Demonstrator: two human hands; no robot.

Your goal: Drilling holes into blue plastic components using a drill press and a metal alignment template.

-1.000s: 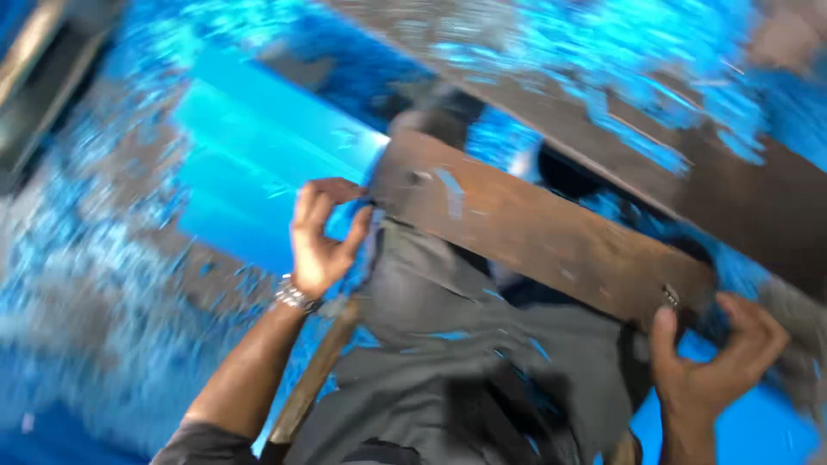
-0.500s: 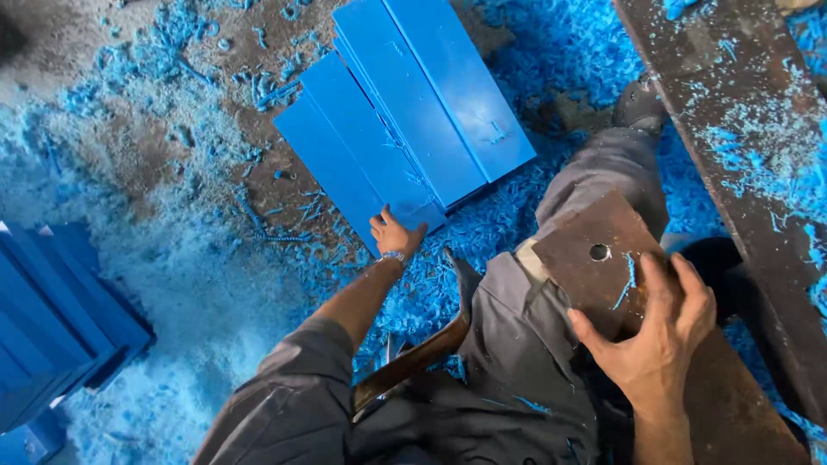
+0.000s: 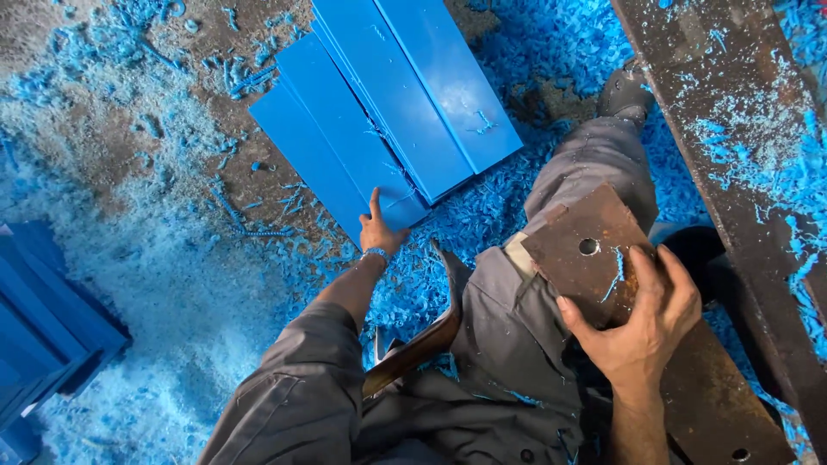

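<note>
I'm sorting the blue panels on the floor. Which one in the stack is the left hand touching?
The left hand touches the lowest blue panel, the one sticking out furthest left of the stack. The other panels lie on top, further right, away from the fingers.

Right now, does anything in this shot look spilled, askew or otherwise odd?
Yes. Blue shavings litter the floor and the rusty beam. The left hand touches fanned, uneven blue panels; the right hand steadies a rusty plate on the lap.

Plenty of open floor left of the blue panel stack (image 3: 388,103), just shavings; blocked right by rusty beam (image 3: 732,146)
</note>
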